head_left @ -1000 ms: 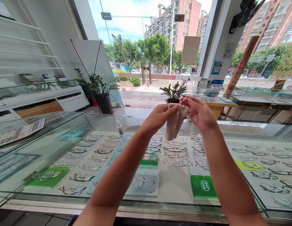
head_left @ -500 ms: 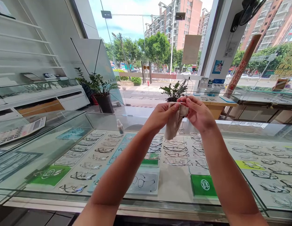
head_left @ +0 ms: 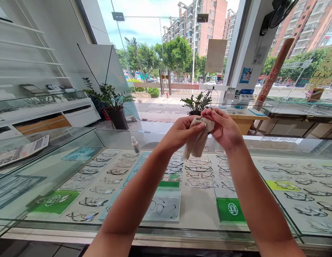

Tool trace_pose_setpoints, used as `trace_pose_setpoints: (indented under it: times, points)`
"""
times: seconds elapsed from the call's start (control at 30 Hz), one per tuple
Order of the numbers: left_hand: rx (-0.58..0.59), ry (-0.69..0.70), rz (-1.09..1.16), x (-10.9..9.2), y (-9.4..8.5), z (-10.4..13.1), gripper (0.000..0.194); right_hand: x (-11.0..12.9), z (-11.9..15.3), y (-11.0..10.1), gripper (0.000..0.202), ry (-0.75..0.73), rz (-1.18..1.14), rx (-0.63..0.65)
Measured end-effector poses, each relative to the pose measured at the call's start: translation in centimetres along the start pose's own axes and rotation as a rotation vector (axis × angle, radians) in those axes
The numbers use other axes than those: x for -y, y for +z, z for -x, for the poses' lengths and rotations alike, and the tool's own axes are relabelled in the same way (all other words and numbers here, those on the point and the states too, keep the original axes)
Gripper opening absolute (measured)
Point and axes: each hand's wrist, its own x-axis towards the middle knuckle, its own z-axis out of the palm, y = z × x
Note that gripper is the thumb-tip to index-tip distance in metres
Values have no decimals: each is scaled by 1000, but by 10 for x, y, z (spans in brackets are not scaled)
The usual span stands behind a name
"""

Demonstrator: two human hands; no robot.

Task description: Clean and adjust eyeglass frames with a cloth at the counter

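Observation:
Raised above the glass counter, both my hands work on a thin-rimmed pair of eyeglasses (head_left: 212, 131). My left hand (head_left: 184, 131) is closed on a beige cleaning cloth (head_left: 198, 144), pressing it over one lens with thumb and fingers. The cloth hangs in folds below that hand, its edge zigzag-cut. My right hand (head_left: 226, 129) pinches the eyeglasses by the frame from the other side. A thin round rim and a dark tip stick up above the fingers. Much of the frame is hidden by fingers and cloth.
Below lies a glass display case (head_left: 198, 210) with rows of spectacles. A small white spray bottle (head_left: 135, 145) stands on the glass at the left. A calendar-like board (head_left: 29, 151) lies farther left. Potted plants (head_left: 116, 117) and glass doors are beyond the counter.
My left thumb and the cloth have shifted slightly down over the lens, and the cloth's folds hang differently, spreading left. My right hand keeps its pinch on the eyeglasses. The view has shifted slightly.

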Motion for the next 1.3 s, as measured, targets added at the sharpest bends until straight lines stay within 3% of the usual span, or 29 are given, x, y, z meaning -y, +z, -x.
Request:
trace_pose_setpoints:
  times: [0.3,0.6,1.3]
  points:
    - [13,-17,-13,-7,1,3,31,-2,0,0,27,-13,24,-1]
    - [-34,-9,22,-2,4,0,32,-2,-1,2,15,-29,-145,20]
    - [-101,45,-35,0,9,-1,36,-4,-3,3,25,-41,-32,-8]
